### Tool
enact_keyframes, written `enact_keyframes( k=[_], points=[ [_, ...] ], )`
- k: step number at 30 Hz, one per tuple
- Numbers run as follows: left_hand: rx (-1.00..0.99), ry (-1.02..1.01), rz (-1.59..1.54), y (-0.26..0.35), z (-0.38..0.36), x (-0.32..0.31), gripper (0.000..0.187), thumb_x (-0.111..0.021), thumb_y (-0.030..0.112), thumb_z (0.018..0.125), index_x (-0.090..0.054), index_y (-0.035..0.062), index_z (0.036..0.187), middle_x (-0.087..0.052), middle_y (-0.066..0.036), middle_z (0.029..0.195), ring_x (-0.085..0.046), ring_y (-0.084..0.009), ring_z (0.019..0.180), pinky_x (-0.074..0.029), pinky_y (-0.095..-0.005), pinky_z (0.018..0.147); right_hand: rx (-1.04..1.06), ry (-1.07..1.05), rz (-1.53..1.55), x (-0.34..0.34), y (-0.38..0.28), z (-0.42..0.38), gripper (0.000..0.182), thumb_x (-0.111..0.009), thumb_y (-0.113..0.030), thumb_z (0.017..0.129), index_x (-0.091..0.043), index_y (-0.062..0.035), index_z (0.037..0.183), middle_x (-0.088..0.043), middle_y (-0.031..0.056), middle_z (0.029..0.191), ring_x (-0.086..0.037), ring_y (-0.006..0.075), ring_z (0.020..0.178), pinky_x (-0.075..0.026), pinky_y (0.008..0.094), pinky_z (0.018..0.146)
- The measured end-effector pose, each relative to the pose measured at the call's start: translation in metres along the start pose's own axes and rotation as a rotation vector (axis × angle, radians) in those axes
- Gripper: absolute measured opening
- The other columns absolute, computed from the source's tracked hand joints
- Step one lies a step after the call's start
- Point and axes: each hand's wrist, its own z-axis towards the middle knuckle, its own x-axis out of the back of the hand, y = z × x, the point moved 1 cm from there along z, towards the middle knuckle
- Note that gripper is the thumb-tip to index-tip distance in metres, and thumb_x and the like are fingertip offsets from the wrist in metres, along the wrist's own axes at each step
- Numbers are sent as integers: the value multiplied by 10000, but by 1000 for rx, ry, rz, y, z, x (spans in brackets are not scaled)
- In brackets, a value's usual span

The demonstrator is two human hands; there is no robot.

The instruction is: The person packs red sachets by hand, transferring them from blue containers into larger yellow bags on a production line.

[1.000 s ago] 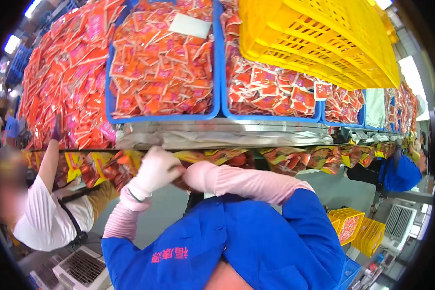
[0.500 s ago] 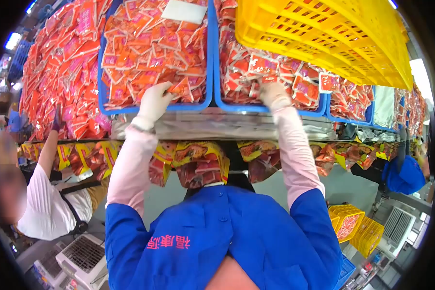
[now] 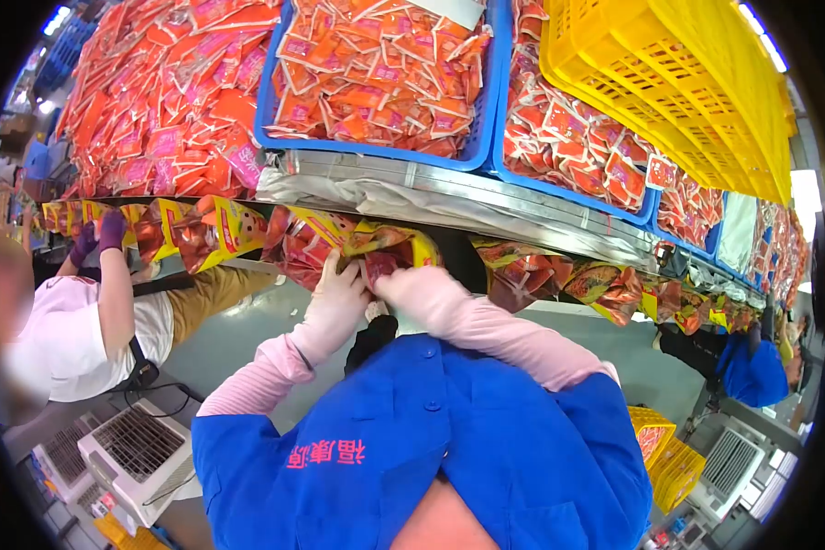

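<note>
Meeting at the tabletop's near edge, the left hand (image 3: pixel 337 298) and right hand (image 3: pixel 412 289), both in smooth pale gloves with ribbed pink sleeves, pinch a small glossy dark-red foil sachet (image 3: pixel 379 267) between closed fingertips. It sits among crinkled yellow-and-red printed pouches (image 3: pixel 339 240) lined along that edge. Above, a wrinkled silvery foil sheet (image 3: pixel 412 197) drapes the stainless tabletop (image 3: pixel 522 197). On it stand blue plastic crates (image 3: pixel 481 137) heaped with flat orange-red square sachets (image 3: pixel 376 73), beside a yellow lattice plastic crate (image 3: pixel 669 82). A person in a white shirt (image 3: pixel 55 339) works at left.
</note>
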Motion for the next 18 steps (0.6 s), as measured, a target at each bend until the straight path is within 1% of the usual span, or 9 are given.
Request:
enact_keyframes(
  k=[2, 3, 5, 8, 10, 12, 15, 16, 18],
  points=[
    [43, -23, -47, -7, -5, -17, 101, -612, 141, 787, -698, 96, 817, -638, -49, 802, -617, -240, 946, -316, -598, 1143, -186, -443, -92, -32, -10, 54, 306, -517, -163, 940, -713, -43, 1142, -727, 195, 1116, -719, 324, 1019, -580, 445, 856],
    [53, 47, -120, -6, -5, -17, 72, -612, 136, 771, -677, 104, 774, -607, -41, 744, -619, -229, 892, -336, -593, 1132, -248, -302, -35, -112, 32, 94, 249, -600, -151, 889, -750, -53, 1060, -754, 168, 1007, -738, 305, 939, -594, 423, 799],
    [27, 184, -158, -1, 5, -4, 49, -605, 117, 749, -623, 121, 704, -551, -32, 673, -621, -213, 790, -387, -577, 1099, -108, -655, -59, -117, 71, 154, 384, -788, -330, 798, -761, -153, 1138, -732, 72, 1185, -687, 247, 1125, -561, 401, 907],
    [59, 167, -172, -4, 16, 6, 46, -609, 119, 743, -635, 117, 705, -568, -38, 677, -626, -219, 810, -391, -578, 1092, -44, -526, -142, -78, 59, 129, 293, -695, -318, 867, -752, -109, 1066, -757, 116, 1038, -743, 279, 933, -589, 471, 767],
    [60, 56, -136, -12, 17, 17, 48, -637, 123, 733, -644, 114, 686, -601, -53, 697, -627, -236, 817, -400, -560, 1063, -31, -478, 76, -30, 48, 98, 292, -654, -283, 861, -737, -135, 1099, -743, 170, 1013, -709, 337, 977, -560, 434, 864],
    [167, 118, -312, -27, 35, 45, 99, -683, 137, 746, -630, 111, 667, -616, -71, 712, -625, -255, 814, -432, -520, 966, 39, -147, 274, 44, 62, 37, 317, -654, -232, 830, -724, -108, 1114, -735, 175, 1037, -699, 348, 986, -548, 426, 892],
    [308, 285, -209, -88, 100, 67, 143, -740, 203, 783, -642, 100, 763, -641, -91, 756, -633, -305, 810, -434, -479, 845, -416, 377, 33, 134, 155, -48, 312, -644, -264, 821, -719, -55, 1040, -729, 188, 955, -701, 362, 945, -549, 460, 832],
    [361, 450, -121, -116, 122, 51, 159, -747, 220, 801, -645, 99, 801, -645, -94, 767, -635, -322, 810, -432, -478, 824, -705, 280, -51, 137, 224, -59, 321, -657, -324, 835, -721, -54, 996, -730, 185, 950, -704, 353, 930, -544, 465, 817],
    [599, 248, 16, -160, 171, 15, 308, -733, 358, 840, -700, 77, 960, -717, -107, 894, -684, -315, 901, -475, -470, 839, -865, -3, -141, 117, 331, -79, 339, -665, -363, 870, -742, -55, 988, -730, 191, 962, -706, 352, 955, -546, 475, 839]
  ],
)
